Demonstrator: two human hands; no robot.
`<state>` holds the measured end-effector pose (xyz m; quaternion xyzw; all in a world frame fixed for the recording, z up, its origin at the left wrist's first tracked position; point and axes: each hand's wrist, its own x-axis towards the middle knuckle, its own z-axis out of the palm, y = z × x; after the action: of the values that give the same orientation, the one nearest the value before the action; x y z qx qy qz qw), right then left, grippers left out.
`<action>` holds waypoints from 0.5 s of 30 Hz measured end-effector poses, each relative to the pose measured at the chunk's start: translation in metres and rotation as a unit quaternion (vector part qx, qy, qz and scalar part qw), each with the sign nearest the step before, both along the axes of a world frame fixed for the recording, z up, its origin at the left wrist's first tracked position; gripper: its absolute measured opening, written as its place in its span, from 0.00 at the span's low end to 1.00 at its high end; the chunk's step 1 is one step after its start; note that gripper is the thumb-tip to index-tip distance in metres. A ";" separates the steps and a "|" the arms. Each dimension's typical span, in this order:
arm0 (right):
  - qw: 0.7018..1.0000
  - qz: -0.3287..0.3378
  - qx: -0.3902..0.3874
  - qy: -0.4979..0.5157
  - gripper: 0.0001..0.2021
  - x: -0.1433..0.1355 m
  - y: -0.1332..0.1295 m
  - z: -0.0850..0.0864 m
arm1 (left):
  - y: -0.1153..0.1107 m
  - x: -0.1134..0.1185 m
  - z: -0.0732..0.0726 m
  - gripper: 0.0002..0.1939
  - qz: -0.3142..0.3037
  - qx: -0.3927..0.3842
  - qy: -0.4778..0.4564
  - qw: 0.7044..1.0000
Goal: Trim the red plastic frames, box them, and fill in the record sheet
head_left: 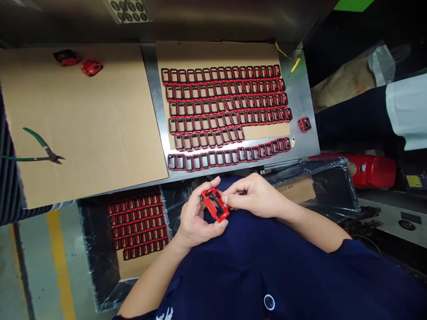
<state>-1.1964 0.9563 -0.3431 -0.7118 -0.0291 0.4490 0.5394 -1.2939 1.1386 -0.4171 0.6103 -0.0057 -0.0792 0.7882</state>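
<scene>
Past the navy shirt [240, 258], off the near edge of the worktop [304, 144], the left hand [196, 222], fingers half-curled, spans a slanting red frame [211, 206] lengthwise, the right hand [255, 195] pinching its right side.

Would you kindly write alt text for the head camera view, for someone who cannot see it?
A left hand holds a red-and-black frame while the right hand touches it, before a metal workbench bearing rows of similar frames. Green-handled cutters lie on cardboard at left.

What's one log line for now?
Left hand: holding hollow red-and-black plastic-looking frame | Right hand: touching frame | Green-handled metal cutters: on brown cardboard sheet
</scene>
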 end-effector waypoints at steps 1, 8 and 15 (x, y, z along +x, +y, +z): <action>1.000 -0.002 0.002 0.002 0.10 0.000 0.001 0.000 | 0.000 0.000 -0.001 0.40 -0.002 -0.005 0.009 1.000; 0.996 -0.015 0.060 0.066 0.17 -0.005 -0.004 -0.019 | 0.000 0.006 -0.001 0.36 -0.006 -0.044 0.041 0.998; 0.843 -0.227 -0.415 -0.256 0.18 0.037 -0.125 -0.081 | 0.062 0.017 -0.040 0.35 0.192 0.074 0.155 0.966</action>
<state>-1.1590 0.8309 -0.4240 -0.9454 0.1857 0.0858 0.2536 -1.2768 1.2005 -0.4573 0.6371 0.2399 -0.0201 0.7322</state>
